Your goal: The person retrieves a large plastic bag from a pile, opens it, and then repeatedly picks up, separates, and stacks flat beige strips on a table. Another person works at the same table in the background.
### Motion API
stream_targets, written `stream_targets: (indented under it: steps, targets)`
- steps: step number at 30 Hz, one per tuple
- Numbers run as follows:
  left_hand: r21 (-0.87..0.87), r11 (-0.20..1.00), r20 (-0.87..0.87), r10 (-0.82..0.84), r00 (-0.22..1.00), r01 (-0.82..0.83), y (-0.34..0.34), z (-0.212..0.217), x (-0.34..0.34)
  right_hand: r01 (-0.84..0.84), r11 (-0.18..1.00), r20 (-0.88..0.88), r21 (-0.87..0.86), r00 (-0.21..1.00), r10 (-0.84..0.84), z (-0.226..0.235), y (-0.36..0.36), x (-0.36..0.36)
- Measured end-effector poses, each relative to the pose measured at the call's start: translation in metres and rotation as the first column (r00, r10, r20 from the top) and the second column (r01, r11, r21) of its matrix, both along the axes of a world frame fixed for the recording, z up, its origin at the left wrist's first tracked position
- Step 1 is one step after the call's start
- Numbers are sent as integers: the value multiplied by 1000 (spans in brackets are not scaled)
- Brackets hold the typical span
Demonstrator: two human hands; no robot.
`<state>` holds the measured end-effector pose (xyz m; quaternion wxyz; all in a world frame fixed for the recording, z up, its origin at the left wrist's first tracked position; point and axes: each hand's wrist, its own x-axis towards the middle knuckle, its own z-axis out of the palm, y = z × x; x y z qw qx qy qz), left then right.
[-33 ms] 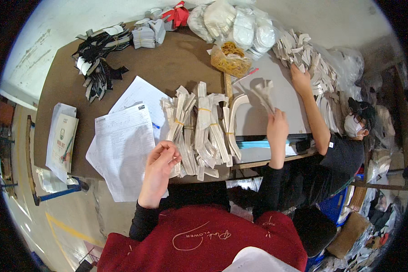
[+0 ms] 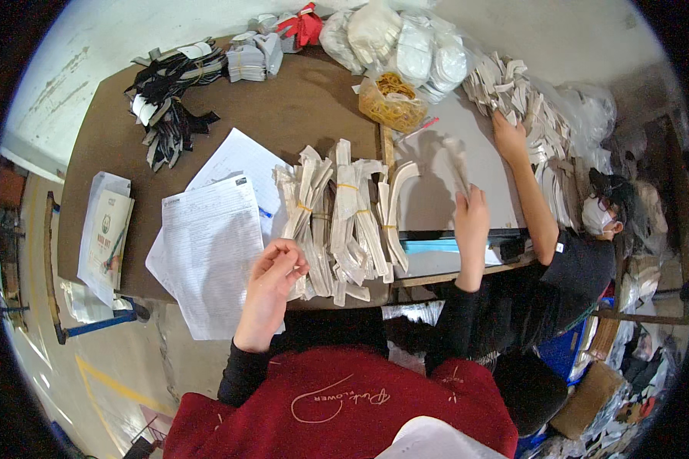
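Observation:
My right hand (image 2: 472, 226) is closed on the lower ends of a small bunch of pale strips (image 2: 458, 159), held upright above the grey part of the table and blurred at the top. Beside the paper sheets, my left hand (image 2: 274, 279) is raised with its fingers curled and thumb pressed in; whether anything small is pinched there I cannot make out. Between my hands lie several bundles of pale curved strips (image 2: 347, 222), tied with yellow rubber bands. Printed sheets (image 2: 213, 245) and a blue pen (image 2: 265, 213) lie to their left.
A co-worker's hand (image 2: 511, 138) reaches into a long pile of loose strips (image 2: 540, 115) at the right. Further back stand a bag of rubber bands (image 2: 390, 107) and white plastic bags (image 2: 417, 46). Black strips (image 2: 168, 115) and a booklet (image 2: 109, 237) lie at left.
My right hand has shifted slightly to the right, and the strips in it look narrower and more blurred. My left hand keeps its curled pose.

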<state>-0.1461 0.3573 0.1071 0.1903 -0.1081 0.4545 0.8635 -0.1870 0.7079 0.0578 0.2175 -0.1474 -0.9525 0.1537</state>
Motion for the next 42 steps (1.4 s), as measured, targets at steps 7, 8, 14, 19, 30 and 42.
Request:
stream_targets:
  steps: [7, 8, 14, 19, 30, 42]
  targets:
    - [-94, 973, -218, -226, 949, 210, 32, 14, 4, -50, 526, 178, -849, 910, 375, 99, -98, 32]
    - [-59, 984, -253, -180, 951, 171, 44, 19, 7, -315, 580, 4, -751, 877, 480, 98, -122, 34]
    - [7, 993, -160, 115, 980, -116, 60, 17, 6, -688, 639, -46, -345, 692, 720, 88, -181, 39]
    - [-62, 985, -223, 146, 964, -163, 28, 5, 5, -785, 590, 16, -190, 598, 801, 111, -183, 29]
    - [170, 980, -170, 129, 977, -100, 5, 15, 8, -507, 840, -180, 191, 823, 538, 61, -56, -197]
    - [168, 985, -251, 73, 965, -30, -12, -6, 10, -475, 846, 23, 243, 874, 485, 47, -74, -228]
